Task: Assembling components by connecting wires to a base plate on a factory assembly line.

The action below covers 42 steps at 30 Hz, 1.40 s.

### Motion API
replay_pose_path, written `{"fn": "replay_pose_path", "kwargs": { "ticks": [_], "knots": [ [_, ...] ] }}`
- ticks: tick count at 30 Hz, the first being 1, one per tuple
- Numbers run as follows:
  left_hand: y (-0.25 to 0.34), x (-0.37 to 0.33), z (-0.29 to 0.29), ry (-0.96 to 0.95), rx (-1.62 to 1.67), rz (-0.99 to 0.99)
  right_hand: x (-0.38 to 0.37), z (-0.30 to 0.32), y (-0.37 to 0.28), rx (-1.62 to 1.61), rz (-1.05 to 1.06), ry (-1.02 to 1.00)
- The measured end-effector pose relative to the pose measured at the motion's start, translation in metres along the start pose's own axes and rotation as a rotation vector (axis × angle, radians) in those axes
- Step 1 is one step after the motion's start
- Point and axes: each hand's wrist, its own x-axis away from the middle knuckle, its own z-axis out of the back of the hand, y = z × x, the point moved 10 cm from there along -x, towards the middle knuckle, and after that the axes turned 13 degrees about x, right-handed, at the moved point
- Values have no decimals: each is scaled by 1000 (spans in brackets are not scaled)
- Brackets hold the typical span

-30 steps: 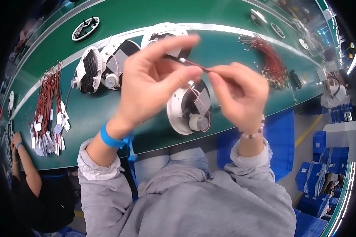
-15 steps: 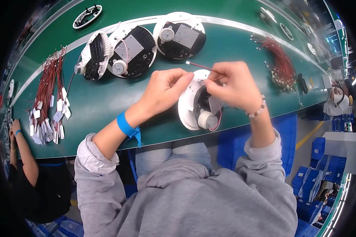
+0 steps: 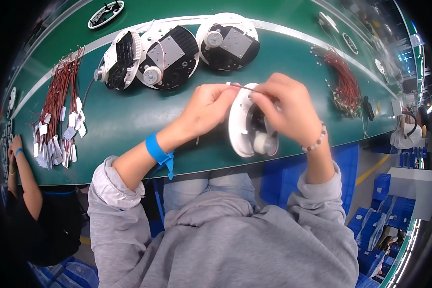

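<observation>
In front of me a white round housing (image 3: 237, 122) with a black inner part stands tilted on its edge at the bench's near side. A small silver and white motor (image 3: 263, 143) sits in its lower part. My left hand (image 3: 207, 106) is closed, thumb and finger pinched at the white connector end of a dark red wire (image 3: 245, 88), beside the housing's upper rim. My right hand (image 3: 287, 102) is closed round the same wire further along, over the housing's right side; its fingertips are slightly blurred. A small pale tip shows below my left hand.
Three similar round motor assemblies (image 3: 175, 57) stand at the back. Bundles of red wires lie left (image 3: 62, 115), with white tags, and right (image 3: 343, 86). Beyond a white strip are white rings (image 3: 105, 14). Another person's arm (image 3: 30, 185) is at far left. Blue bins (image 3: 398, 206) stand lower right.
The wire's white connector has come to my left fingertips. The housing has turned more edge-on and shifted slightly right. My right hand has moved a little.
</observation>
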Motion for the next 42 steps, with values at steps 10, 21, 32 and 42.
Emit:
{"fn": "replay_pose_path", "kwargs": {
  "ticks": [10,21,32,42],
  "knots": [
    [-21,6,-20,-117,367,322,2,-2,2,-242,-70,233],
    [-20,7,-15,-96,357,332,11,42,23,108,-110,350],
    [-19,3,-10,-92,260,266,8,32,18,-8,-75,148],
    [-18,5,-12,-117,240,245,10,25,8,116,-6,234]
  ]
}}
